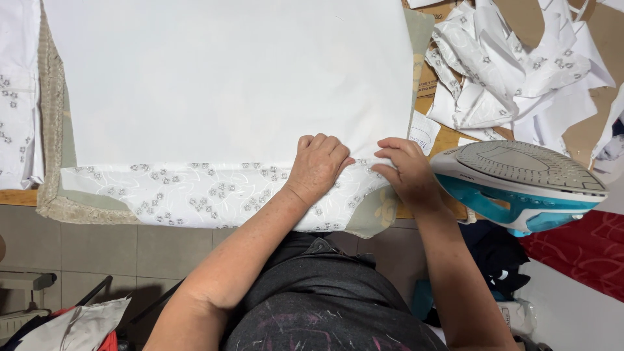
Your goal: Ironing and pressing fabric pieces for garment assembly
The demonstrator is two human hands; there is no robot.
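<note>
**Fabric alignment at the table's near edge**

The embroidered white fabric (214, 192) lies along the near edge of the table, partly under a plain white sheet (227, 78). The left hand (318, 166) presses flat on it, fingers curled, apparently to stop slippage. The right hand (406, 170) pinches the sheet's corner. A teal iron (520, 185) stands just beside it; cut fabric pieces (513, 65) crowd the far right.

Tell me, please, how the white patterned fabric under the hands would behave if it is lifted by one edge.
The patterned fabric would likely flop and drape, since it lies thin and flat. It seems light: similar cut pieces curl and pile loosely. It may slide, which could be why the left hand and right hand press it down.
</note>
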